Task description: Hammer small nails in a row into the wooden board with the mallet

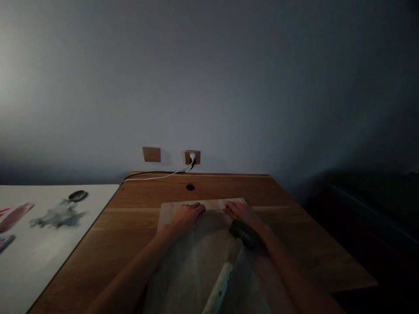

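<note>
A pale wooden board [199, 257] lies on the brown desk, and both hands rest over its far part. My left hand [189, 215] has its fingers curled and closed, the tips facing right. Opposite it, my right hand [242, 213] is closed in a similar way, its tips facing left across a small gap. What either hand pinches is too small and dim to make out. A hammer [218, 285] with a dark, blocky head and a worn whitish handle lies on the board, its head close to my right wrist.
To the left, a white table [49, 261] bears a crumpled grey thing [60, 213], a dark round lid-like object [77, 196] and a blurred red item [16, 216]. Cables [157, 177] run along the back of the wooden desk [124, 244] to a wall socket [192, 157].
</note>
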Available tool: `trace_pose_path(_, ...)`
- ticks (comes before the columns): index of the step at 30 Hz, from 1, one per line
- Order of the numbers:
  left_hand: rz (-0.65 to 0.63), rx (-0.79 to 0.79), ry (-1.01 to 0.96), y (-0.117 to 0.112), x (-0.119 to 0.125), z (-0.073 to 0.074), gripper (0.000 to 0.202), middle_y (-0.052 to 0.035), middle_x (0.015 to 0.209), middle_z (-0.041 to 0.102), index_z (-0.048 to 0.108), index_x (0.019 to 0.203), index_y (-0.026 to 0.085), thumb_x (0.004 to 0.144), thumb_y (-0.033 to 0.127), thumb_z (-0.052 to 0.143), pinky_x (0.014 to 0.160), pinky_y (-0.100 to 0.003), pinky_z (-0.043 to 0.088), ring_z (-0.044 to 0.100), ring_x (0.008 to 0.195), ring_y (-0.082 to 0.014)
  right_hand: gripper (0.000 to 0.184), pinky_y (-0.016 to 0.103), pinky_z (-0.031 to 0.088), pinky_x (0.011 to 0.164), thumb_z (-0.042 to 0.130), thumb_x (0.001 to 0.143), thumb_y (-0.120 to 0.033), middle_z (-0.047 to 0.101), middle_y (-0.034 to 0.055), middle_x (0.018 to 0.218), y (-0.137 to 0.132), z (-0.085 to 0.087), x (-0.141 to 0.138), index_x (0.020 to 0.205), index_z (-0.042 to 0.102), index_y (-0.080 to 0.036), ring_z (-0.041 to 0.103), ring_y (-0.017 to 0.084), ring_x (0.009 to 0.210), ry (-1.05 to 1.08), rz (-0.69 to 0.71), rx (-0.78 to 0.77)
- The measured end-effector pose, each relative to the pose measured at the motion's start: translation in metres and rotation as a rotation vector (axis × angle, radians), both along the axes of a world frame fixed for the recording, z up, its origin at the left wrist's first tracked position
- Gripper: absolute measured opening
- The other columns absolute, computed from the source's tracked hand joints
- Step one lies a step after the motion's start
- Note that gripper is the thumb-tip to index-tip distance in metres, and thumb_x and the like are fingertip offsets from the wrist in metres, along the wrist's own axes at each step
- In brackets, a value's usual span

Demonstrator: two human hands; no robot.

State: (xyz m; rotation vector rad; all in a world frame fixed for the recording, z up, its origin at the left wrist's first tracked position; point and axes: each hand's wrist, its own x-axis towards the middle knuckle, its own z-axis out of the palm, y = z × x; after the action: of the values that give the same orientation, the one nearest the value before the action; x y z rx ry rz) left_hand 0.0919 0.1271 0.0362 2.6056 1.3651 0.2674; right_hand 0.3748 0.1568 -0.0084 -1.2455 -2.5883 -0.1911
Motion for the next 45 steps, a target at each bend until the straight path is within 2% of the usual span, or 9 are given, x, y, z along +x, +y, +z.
trace_pose_path(8,0.023,-0.001,-0.107,0.0010,-0.0030,-0.0033,0.019,-0.0042,0.105,0.075,0.071,0.106,0.022,0.096,0.022,0.055,0.078,-0.029,0.049,0.071,0.088,-0.0210,0.020,0.030,0.051,0.074,0.052,0.104,-0.031,0.078,0.0090,0.091,0.0005,-0.0011,0.0020,0.099,0.068,-0.020,0.074,0.023,0.082,0.062,0.022,0.046)
trace_pose_path(14,0.019,0.021,-0.055,-0.0009,-0.0006,0.0012,0.019,-0.0048,0.100,0.074,0.071,0.103,0.022,0.098,0.023,0.053,0.074,-0.028,0.050,0.071,0.082,-0.0199,0.019,0.032,0.053,0.078,0.052,0.103,-0.029,0.077,0.0095,0.092,0.0018,-0.0030,0.0020,0.098,0.068,-0.020,0.074,0.023,0.087,0.098,0.029,0.053)
trace_pose_path(19,0.032,0.010,-0.050,0.0015,-0.0008,-0.0024,0.018,-0.0052,0.103,0.072,0.071,0.105,0.022,0.098,0.024,0.054,0.076,-0.028,0.050,0.071,0.085,-0.0200,0.020,0.035,0.054,0.084,0.049,0.104,-0.025,0.077,0.0108,0.096,0.0006,-0.0019,0.0017,0.100,0.068,-0.020,0.073,0.024,0.092,0.121,0.033,0.050)
trace_pose_path(23,0.038,0.010,-0.068,0.0029,-0.0023,-0.0063,0.018,-0.0052,0.104,0.072,0.072,0.105,0.021,0.098,0.022,0.055,0.078,-0.027,0.050,0.070,0.087,-0.0191,0.019,0.036,0.055,0.084,0.049,0.103,-0.021,0.076,0.0094,0.095,0.0003,-0.0010,0.0015,0.098,0.067,-0.021,0.072,0.023,0.091,0.138,0.035,0.050)
trace_pose_path(28,0.036,0.012,-0.032,0.0016,-0.0018,-0.0038,0.019,-0.0050,0.103,0.071,0.072,0.104,0.021,0.100,0.023,0.053,0.078,-0.028,0.051,0.071,0.087,-0.0194,0.018,0.037,0.055,0.086,0.049,0.101,-0.018,0.075,0.0098,0.096,0.0016,-0.0030,0.0011,0.099,0.067,-0.020,0.071,0.023,0.093,0.155,0.032,0.059)
trace_pose_path(45,0.040,0.054,0.024,0.0009,-0.0008,-0.0052,0.020,-0.0053,0.101,0.069,0.070,0.100,0.021,0.102,0.025,0.050,0.074,-0.027,0.051,0.069,0.084,-0.0183,0.019,0.037,0.056,0.086,0.050,0.100,-0.016,0.076,0.0095,0.098,0.0042,-0.0046,0.0003,0.100,0.068,-0.021,0.072,0.023,0.093,0.171,0.025,0.049)
